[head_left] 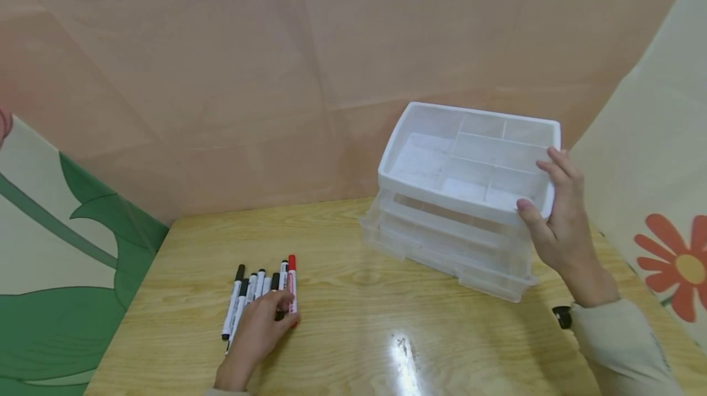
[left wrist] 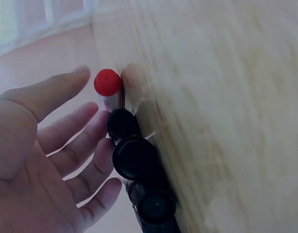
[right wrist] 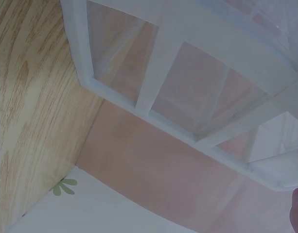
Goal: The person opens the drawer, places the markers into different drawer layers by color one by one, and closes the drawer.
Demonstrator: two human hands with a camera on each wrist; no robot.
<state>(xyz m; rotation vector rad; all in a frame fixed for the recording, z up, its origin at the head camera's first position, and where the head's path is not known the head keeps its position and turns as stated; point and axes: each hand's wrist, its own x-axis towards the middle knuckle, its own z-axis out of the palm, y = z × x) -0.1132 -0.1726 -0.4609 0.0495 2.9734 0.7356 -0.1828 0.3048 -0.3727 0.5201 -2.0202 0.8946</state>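
Observation:
My left hand [head_left: 258, 330] is over the right end of a row of whiteboard markers lying side by side on the table. Its thumb and fingers are spread around the end of the red marker [head_left: 293, 276]. In the left wrist view the thumb is apart from the red end [left wrist: 107, 82], while fingertips lie against the row by the black marker ends [left wrist: 135, 158]. My right hand [head_left: 566, 230] grips the right end of a white plastic storage box [head_left: 464, 201], thumb on the front rim. Its top is a compartmented tray; the right wrist view shows its open frame [right wrist: 168, 73].
A clear plastic part [head_left: 442, 261] with latch tabs sits under the storage box. The wood-grain table [head_left: 342, 334] ends at a pinkish backdrop [head_left: 248, 107]. A patterned sheet with a red flower [head_left: 690, 269] hangs on the right.

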